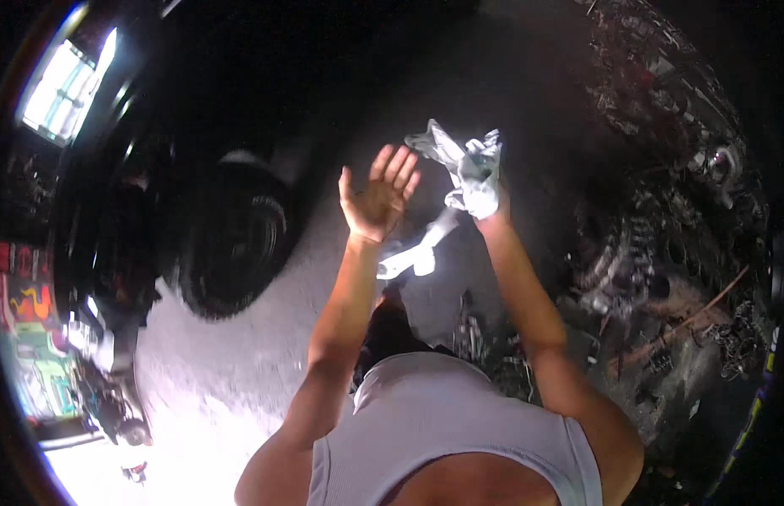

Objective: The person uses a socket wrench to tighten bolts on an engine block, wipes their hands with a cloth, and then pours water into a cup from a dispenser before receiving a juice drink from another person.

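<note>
My left hand point(378, 196) is raised in front of me with its palm turned up and its fingers stretched out, holding nothing. Just right of it, my right hand point(495, 218) grips a crumpled white cloth point(476, 181). Most of the right hand's fingers are hidden behind the folds. One loose end of the cloth stretches left toward my left fingertips; whether it touches them I cannot tell. Beneath the hands, a bright white shape point(409, 260) shows near my foot, too glaring to make out.
A black tyre point(240, 244) of a dark vehicle stands on the grey floor point(215, 363) to the left. Along the right side lies a heap of metal parts point(636, 270), with a thin stick point(704, 308) across it. Strong light falls at lower left.
</note>
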The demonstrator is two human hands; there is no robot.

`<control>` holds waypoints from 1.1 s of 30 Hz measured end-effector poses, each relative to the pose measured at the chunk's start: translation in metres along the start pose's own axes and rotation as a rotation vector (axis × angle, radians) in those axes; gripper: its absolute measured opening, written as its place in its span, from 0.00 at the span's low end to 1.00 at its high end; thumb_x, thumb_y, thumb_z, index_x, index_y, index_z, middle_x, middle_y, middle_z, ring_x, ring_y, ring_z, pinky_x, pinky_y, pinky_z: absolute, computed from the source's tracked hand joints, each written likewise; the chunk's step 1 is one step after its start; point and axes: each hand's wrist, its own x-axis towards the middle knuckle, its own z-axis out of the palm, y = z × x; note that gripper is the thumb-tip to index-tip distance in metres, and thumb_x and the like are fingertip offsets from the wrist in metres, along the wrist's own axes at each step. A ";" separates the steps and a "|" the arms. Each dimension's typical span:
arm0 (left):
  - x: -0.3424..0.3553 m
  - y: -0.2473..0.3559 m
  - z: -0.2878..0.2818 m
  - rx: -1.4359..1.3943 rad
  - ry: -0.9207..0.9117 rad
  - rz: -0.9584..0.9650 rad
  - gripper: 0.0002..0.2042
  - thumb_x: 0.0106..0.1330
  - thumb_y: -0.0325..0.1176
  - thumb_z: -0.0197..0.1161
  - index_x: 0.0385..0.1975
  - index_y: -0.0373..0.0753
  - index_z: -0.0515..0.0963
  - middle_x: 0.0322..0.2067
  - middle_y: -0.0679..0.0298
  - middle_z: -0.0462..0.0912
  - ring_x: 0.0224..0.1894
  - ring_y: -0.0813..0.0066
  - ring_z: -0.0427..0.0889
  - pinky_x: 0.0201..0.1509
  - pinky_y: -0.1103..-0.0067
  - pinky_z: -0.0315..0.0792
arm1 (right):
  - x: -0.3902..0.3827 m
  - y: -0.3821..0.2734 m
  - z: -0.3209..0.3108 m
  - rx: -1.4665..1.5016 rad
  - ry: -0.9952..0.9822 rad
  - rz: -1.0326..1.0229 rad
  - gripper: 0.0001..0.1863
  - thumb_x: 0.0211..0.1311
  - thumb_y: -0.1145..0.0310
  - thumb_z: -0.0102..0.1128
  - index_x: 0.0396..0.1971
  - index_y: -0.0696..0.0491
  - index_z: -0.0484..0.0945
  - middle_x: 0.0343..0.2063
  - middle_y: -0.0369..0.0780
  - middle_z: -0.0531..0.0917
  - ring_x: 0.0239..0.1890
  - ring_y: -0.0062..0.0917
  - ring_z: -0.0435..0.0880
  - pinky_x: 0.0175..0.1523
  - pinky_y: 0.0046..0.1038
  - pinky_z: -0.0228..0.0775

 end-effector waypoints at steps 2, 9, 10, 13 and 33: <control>0.115 -0.004 -0.040 -0.124 -0.040 -0.050 0.38 0.56 0.64 0.45 0.58 0.40 0.62 0.60 0.55 0.60 0.63 0.59 0.57 0.67 0.66 0.49 | 0.048 0.054 0.036 0.107 0.001 0.123 0.25 0.60 0.58 0.45 0.56 0.52 0.60 0.49 0.41 0.70 0.50 0.30 0.71 0.52 0.32 0.66; 0.426 -0.075 -0.073 0.087 -0.106 -0.323 0.41 0.57 0.67 0.42 0.61 0.39 0.57 0.61 0.61 0.59 0.58 0.65 0.62 0.63 0.71 0.52 | 0.264 0.118 -0.010 0.240 0.412 0.290 0.27 0.53 0.69 0.53 0.55 0.58 0.62 0.55 0.54 0.62 0.60 0.53 0.56 0.63 0.42 0.47; 0.455 -0.073 -0.080 0.084 -0.091 -0.348 0.41 0.57 0.67 0.41 0.61 0.39 0.57 0.61 0.61 0.59 0.58 0.65 0.62 0.63 0.71 0.52 | 0.287 0.127 -0.013 0.208 0.483 0.276 0.27 0.53 0.70 0.53 0.55 0.57 0.62 0.56 0.54 0.61 0.61 0.52 0.55 0.64 0.42 0.46; 0.572 -0.081 -0.096 0.091 -0.091 -0.409 0.42 0.57 0.68 0.40 0.62 0.39 0.56 0.61 0.62 0.59 0.58 0.65 0.62 0.63 0.71 0.51 | 0.367 0.197 -0.027 0.219 0.543 0.292 0.26 0.53 0.71 0.51 0.55 0.57 0.63 0.57 0.54 0.61 0.59 0.52 0.58 0.62 0.40 0.49; 1.405 -0.145 -0.110 -0.018 0.180 -0.226 0.45 0.50 0.73 0.41 0.61 0.41 0.57 0.61 0.62 0.59 0.63 0.63 0.56 0.66 0.64 0.48 | 1.078 0.776 -0.202 -0.265 0.541 0.153 0.21 0.46 0.71 0.60 0.42 0.59 0.68 0.39 0.54 0.73 0.40 0.52 0.72 0.42 0.42 0.67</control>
